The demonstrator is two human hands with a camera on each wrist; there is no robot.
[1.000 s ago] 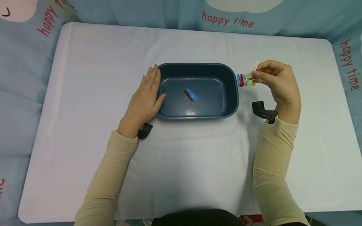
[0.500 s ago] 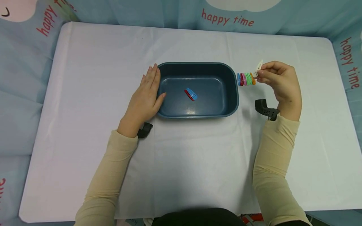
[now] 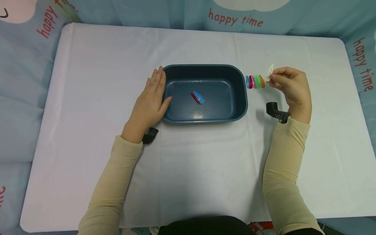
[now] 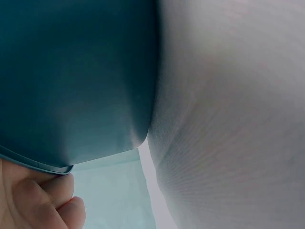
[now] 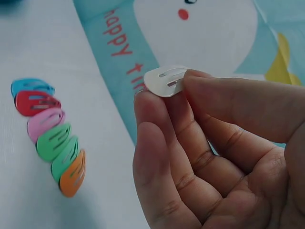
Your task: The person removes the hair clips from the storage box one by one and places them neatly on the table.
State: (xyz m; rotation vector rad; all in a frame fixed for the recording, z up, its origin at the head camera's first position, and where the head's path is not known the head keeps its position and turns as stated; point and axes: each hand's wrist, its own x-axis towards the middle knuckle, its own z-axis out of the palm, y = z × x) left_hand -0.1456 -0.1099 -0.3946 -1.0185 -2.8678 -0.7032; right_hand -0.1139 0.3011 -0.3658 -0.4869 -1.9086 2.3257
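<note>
My right hand (image 3: pixel 292 86) pinches a white snap hair clip (image 5: pixel 165 81) between thumb and fingers, held up just right of a row of clips. That row has blue (image 5: pixel 32 87), red (image 5: pixel 34 103), pink (image 5: pixel 44 123), green (image 5: pixel 53 143) and orange (image 5: pixel 72 175) snap hair clips, side by side. My left hand (image 3: pixel 149 98) rests against the left rim of a dark blue rectangular basin (image 3: pixel 205 119), its fingers mostly straight in the head view. Inside the basin lie a blue hair clip (image 3: pixel 198 97) and a red one (image 3: pixel 196 98), close together.
A white cloth (image 3: pixel 202 169) covers the table under the basin and the clips. Blue curtains (image 3: pixel 141 13) with red lettering hang around the back and sides. Black wrist mounts (image 3: pixel 276 112) sit below both hands.
My right hand has carried the white clip rightward, off the green clips, and tilted it more upright, uncovering the whole row. The left hand and the basin stay put.
</note>
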